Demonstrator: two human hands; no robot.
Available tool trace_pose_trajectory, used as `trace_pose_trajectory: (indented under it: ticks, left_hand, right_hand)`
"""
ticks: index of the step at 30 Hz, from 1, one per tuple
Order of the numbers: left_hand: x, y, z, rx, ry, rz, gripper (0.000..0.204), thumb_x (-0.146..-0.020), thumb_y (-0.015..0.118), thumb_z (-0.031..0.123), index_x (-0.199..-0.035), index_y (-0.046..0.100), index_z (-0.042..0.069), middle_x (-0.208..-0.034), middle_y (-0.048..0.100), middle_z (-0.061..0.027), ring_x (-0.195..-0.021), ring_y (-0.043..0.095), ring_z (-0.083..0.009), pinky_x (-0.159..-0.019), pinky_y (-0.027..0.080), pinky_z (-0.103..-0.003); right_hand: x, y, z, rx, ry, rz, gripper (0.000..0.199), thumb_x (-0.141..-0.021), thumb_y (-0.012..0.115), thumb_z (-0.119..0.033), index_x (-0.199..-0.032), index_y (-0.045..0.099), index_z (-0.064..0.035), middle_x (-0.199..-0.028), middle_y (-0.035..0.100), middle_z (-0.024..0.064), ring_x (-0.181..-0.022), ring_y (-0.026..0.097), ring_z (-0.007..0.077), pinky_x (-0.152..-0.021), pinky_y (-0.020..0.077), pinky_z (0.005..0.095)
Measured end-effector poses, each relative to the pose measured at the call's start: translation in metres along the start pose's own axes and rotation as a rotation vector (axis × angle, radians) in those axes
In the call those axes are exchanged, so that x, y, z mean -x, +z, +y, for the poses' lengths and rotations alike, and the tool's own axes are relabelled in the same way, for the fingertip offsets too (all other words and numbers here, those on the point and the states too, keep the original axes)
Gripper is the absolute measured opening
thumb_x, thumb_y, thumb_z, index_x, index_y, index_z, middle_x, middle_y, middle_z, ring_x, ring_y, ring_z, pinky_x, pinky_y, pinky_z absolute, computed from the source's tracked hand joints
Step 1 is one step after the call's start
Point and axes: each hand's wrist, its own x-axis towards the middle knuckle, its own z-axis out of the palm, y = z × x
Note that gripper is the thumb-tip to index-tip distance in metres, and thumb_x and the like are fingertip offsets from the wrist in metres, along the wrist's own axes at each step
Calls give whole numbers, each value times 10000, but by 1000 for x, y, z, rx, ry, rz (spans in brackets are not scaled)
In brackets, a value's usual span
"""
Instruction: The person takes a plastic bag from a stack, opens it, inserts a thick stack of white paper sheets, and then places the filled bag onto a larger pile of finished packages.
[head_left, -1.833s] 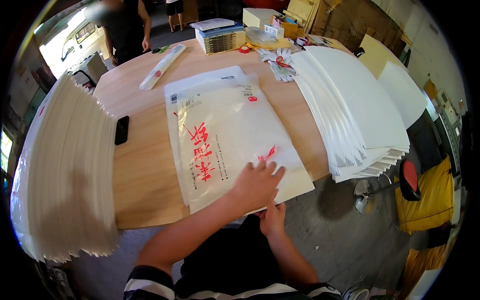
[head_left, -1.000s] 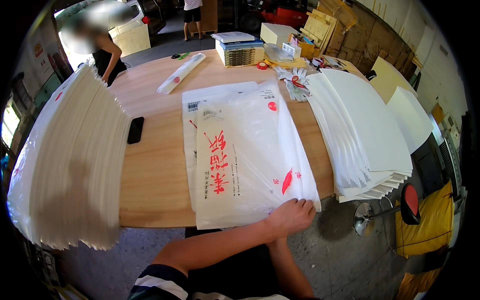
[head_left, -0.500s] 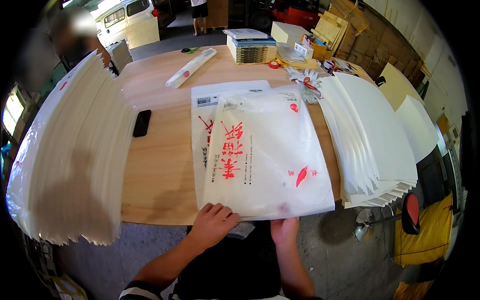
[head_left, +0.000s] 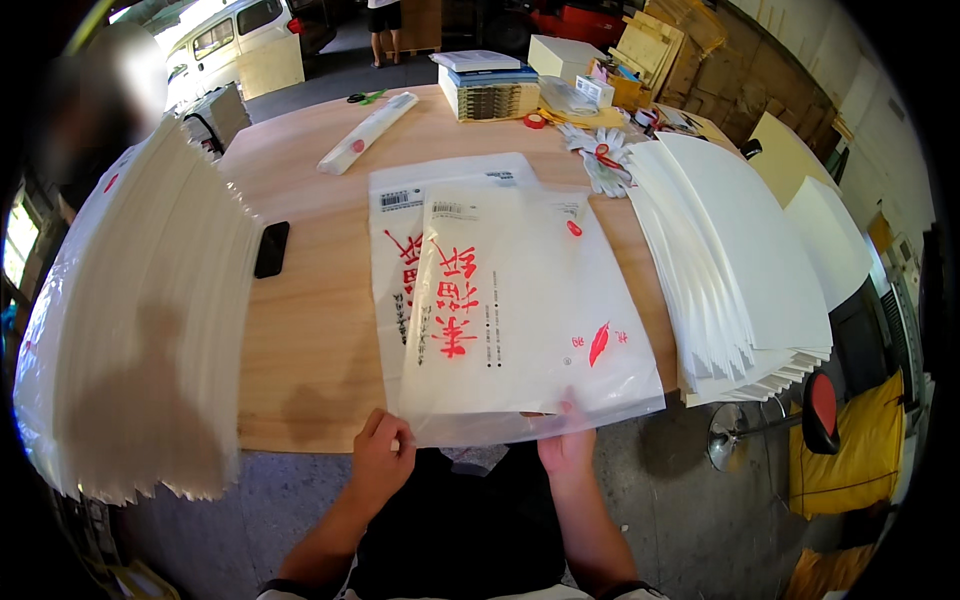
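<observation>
Before me on the counter, a bag overlaps a second bag. Packets stand to my left, sheets lie to my right, gloves behind.

You're in a workshop, or a warehouse used as one. Your broad wooden table stands on a bare concrete floor, with a tall plastic-covered stack at its left and bulk white sheets at its right. Work gloves and tape lie toward its far side. Beyond, you have light boards, a red machine and a van parked against bright daylight.
</observation>
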Motion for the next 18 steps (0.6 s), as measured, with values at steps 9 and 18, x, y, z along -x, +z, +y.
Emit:
trace_pose_trajectory:
  ticks: [9,18]
  left_hand:
    - [15,-6,8,-119,101,-39,175,-684,670,-64,-709,557,67,-699,541,-83,-553,553,-228,-484,436,-312]
    - [-69,138,130,-201,715,-300,360,-736,712,227,-1059,624,94,-868,553,-29,-794,573,-220,-759,476,-360]
  right_hand:
    - [-15,19,-1,55,-20,130,515,-982,563,-203,-1428,359,-45,-1370,487,108,-1252,482,277,-1053,404,451]
    - [-25,-56,46,0,59,-170,416,-978,569,-194,-1348,448,-47,-1235,557,101,-1069,590,269,-833,530,428]
